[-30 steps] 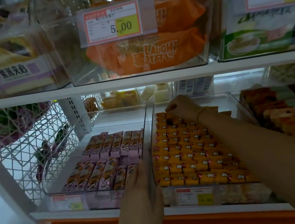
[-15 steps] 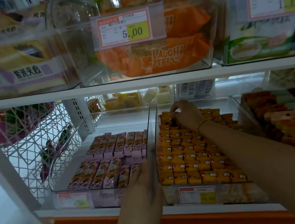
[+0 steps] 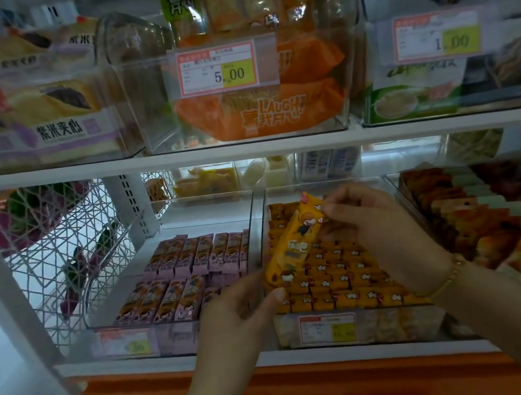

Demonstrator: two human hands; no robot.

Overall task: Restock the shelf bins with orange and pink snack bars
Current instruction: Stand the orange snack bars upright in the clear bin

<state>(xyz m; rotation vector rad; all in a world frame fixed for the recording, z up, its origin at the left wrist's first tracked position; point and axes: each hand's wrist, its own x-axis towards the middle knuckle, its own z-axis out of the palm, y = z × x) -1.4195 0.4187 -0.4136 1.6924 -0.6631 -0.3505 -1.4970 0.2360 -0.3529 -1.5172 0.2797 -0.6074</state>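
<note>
Fig.: L hand [image 3: 237,315] pinched the lower end of 1 orange snack bar [image 3: 294,243] betw. thumb and fingers. R hand [image 3: 378,229], bracelet [image 3: 448,279] at the wrist, pinched its upper end. The bar was held tilted over the front-L part of the orange bin [image 3: 394,323], lifted off the packed orange bars [image 3: 344,273] beneath.

Edges: the orange bin's L wall stood just beside the R wall of the pink bin [image 3: 172,336]. The white upper shelf edge [image 3: 244,151] ran overhead.

Open room: bare floor showed behind the rear row in each bin.

Counts:
- 1 bar in hand.
- Pink bars [image 3: 192,253] in 2 rows, prob. 6–7 rear and 5 front.
- Orange bars in tight rows, too blurred to count.
- 1 price tag [image 3: 328,327] on the orange bin's front.
</note>
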